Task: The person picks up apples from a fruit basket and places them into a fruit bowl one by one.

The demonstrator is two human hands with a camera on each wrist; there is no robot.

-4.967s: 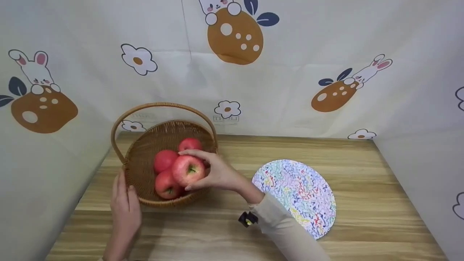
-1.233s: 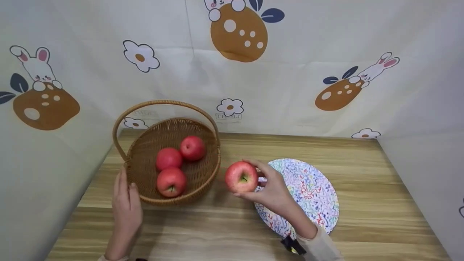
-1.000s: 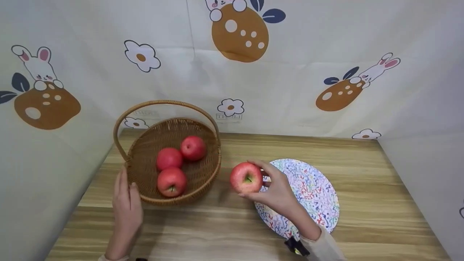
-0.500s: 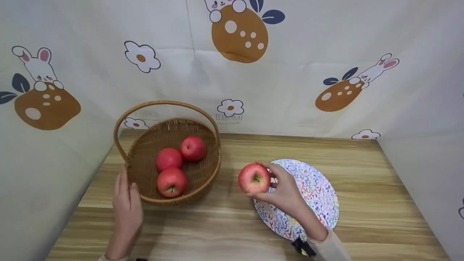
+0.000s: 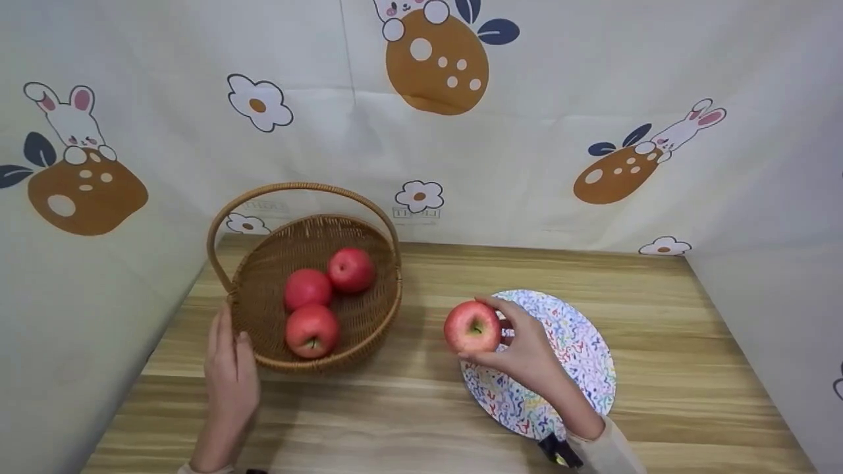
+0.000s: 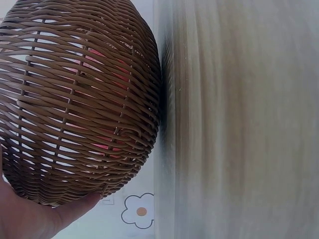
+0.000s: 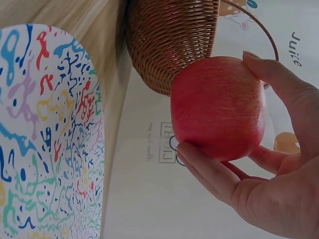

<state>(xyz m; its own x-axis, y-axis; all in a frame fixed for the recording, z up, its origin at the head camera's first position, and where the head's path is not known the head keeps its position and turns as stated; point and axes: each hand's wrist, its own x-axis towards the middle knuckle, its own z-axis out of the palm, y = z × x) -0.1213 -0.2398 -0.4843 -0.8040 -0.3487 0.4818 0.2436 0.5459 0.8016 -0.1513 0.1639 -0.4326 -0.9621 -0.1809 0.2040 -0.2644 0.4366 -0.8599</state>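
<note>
A red apple [image 5: 472,328] is gripped between the thumb and fingers of my right hand [image 5: 527,355], held up over the left edge of a round, colour-squiggled mat [image 5: 579,368]. The right wrist view shows the apple [image 7: 219,107] raised off the mat, fingers spread around its side. My left hand [image 5: 230,378] lies with fairly straight fingers against the near left side of a wicker basket [image 5: 263,276]. Close up, the left wrist view has a fingertip touching the basket's weave [image 6: 79,104]. Three more red apples [image 5: 312,330] sit together inside the basket.
A wood-grain table [image 5: 369,421] carries the basket on the left and the mat on the right. The basket's arched handle [image 5: 303,187] stands upright. Pale curtains [image 5: 527,158] printed with rabbits and flowers enclose the back and sides.
My right hand has lifted the apple out of the basket and carried it right, to the mat's left edge, still drifting rightward over the last second. My left hand stays against the basket.
</note>
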